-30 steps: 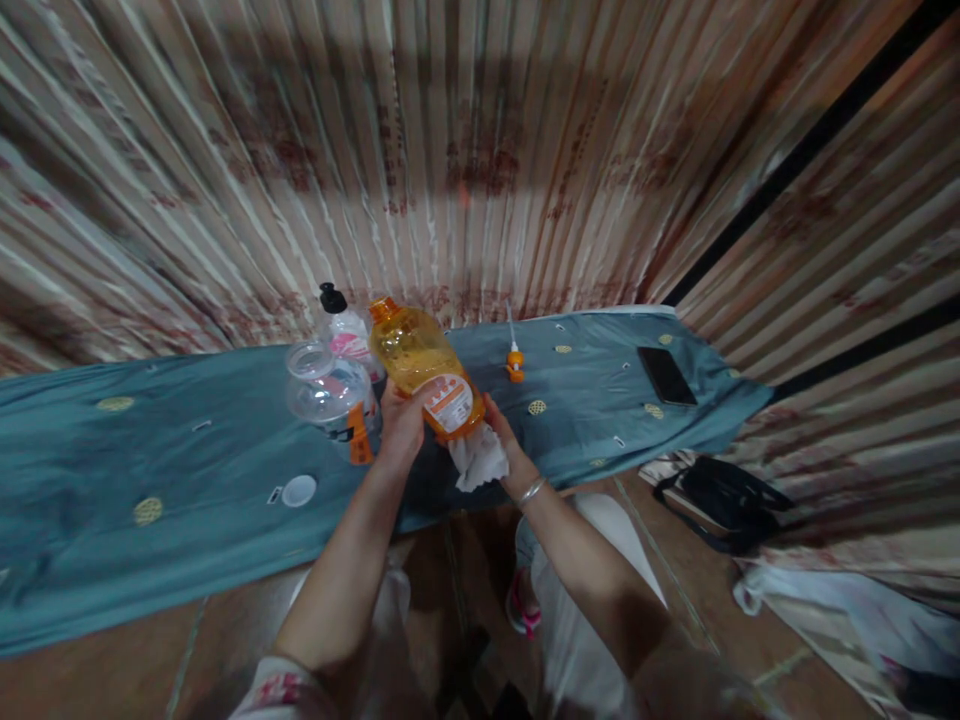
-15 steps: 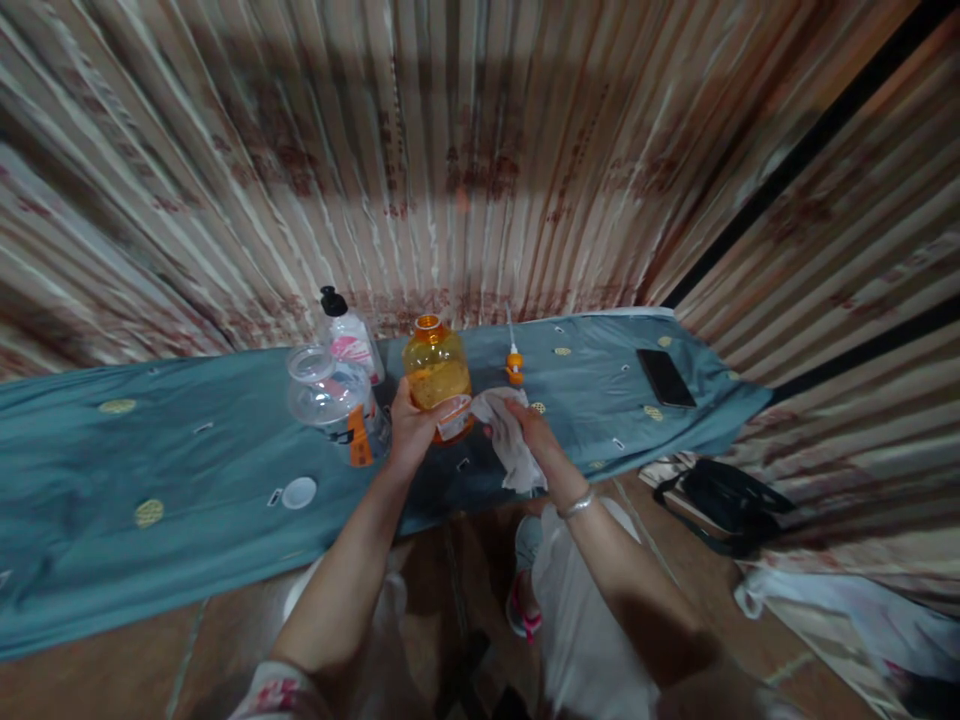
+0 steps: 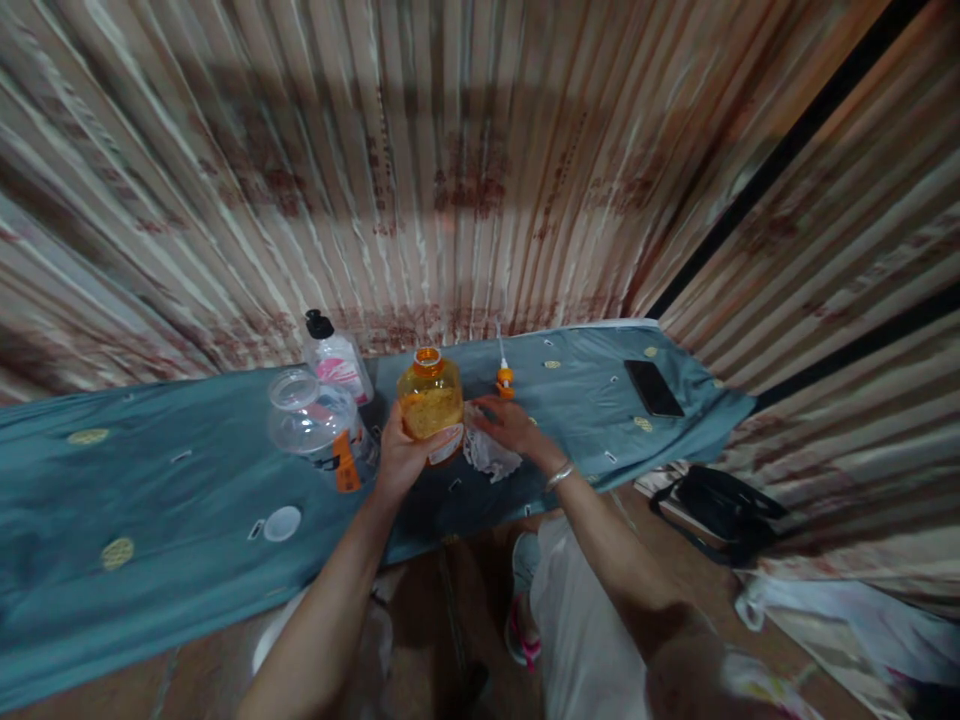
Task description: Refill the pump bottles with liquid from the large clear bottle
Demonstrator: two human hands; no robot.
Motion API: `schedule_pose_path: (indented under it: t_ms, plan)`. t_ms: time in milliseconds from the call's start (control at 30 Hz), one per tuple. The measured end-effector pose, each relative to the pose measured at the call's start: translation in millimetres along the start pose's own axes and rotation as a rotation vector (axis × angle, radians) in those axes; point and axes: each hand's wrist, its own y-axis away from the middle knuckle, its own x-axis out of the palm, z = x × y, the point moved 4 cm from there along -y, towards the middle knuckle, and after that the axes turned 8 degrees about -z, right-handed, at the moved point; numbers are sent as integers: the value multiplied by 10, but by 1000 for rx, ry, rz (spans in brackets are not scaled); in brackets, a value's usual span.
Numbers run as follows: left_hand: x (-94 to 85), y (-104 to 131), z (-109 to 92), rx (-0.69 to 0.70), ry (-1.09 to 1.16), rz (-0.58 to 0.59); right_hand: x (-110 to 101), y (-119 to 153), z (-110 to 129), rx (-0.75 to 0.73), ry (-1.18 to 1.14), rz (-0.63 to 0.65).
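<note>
My left hand (image 3: 403, 450) is wrapped round the lower left side of an orange see-through bottle (image 3: 431, 405). The bottle has an uncapped neck, a pale label low down and yellowish liquid inside. At its right side my right hand (image 3: 514, 428) holds a crumpled white tissue (image 3: 491, 458), which hangs below the fingers and meets the bottle. Some of those fingertips are hidden by the tissue. Just beyond the right hand lies an orange pump top (image 3: 505, 381) with a clear tube pointing away.
Left of the bottle stand a clear plastic jar (image 3: 296, 420) with an orange label and a white pump bottle (image 3: 337, 365) with a black top. A white lid (image 3: 282, 524) lies nearer. A phone (image 3: 654, 388) rests on the teal cloth (image 3: 187, 500) at right. Behind hangs a curtain (image 3: 450, 200).
The right hand and tissue have come up and left against the bottle's side, and the tissue is more bunched. The left hand keeps its hold. The view has shifted slightly.
</note>
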Motion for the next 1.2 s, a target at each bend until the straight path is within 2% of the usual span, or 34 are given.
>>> schedule_pose_path:
  t_ms: [200,400,533,633,833,933,1033,1133,1167,1200]
  plan:
    - [20,43,-13,-65,36,26,-351,-284,-292,38,332,-46]
    - [14,72,-39,-87,50,34,-374,-459,-441,-44,478,89]
    - [40,91,-67,-93,75,48,-290,-549,-397,-133,453,156]
    - [51,94,-75,-93,92,55,-238,-568,-328,-175,382,157]
    - [66,94,-31,-80,118,61,-341,-427,-156,-212,161,38]
    - [67,97,-2,-67,122,59,-525,-260,-25,-233,23,-82]
    - [62,97,23,-51,126,65,-829,-22,154,-258,-100,-207]
    - [57,94,45,-35,126,71,-1277,241,384,-254,-190,-344]
    - [56,93,51,-30,124,69,-1478,326,445,-203,-280,-462]
    - [56,92,57,-25,123,67,-1662,401,523,-179,-306,-527]
